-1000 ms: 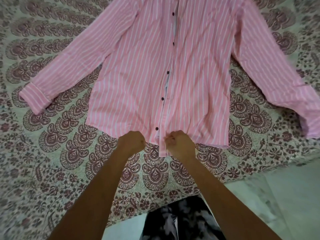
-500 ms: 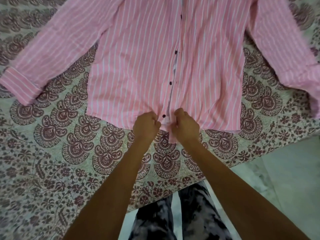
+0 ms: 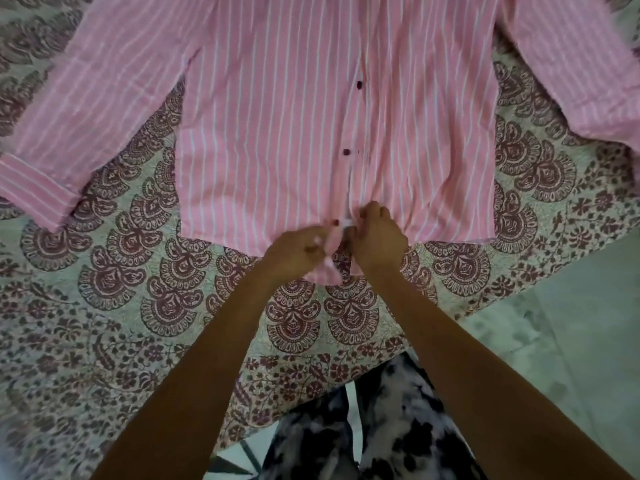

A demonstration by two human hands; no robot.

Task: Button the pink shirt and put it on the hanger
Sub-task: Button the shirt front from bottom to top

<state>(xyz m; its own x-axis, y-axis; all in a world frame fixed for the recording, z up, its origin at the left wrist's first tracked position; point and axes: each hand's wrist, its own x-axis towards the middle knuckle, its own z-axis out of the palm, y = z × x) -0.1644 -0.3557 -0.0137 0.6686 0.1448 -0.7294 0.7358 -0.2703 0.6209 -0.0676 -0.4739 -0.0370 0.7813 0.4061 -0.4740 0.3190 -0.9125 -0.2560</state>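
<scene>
left hand (image 3: 298,249) and right hand (image 3: 377,237) now meet at the lowest button (image 3: 335,222), centre frame.
each pinches a front edge of the pink shirt (image 3: 277,133), flat across upper frame; keep edges level and taut.

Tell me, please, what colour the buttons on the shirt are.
Dark maroon. The buttons on the shirt show best in the head view.

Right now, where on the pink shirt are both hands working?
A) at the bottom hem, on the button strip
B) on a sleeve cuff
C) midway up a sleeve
A: the left hand and right hand both pinch the pink shirt at its hem, beside the lowest button.
</scene>
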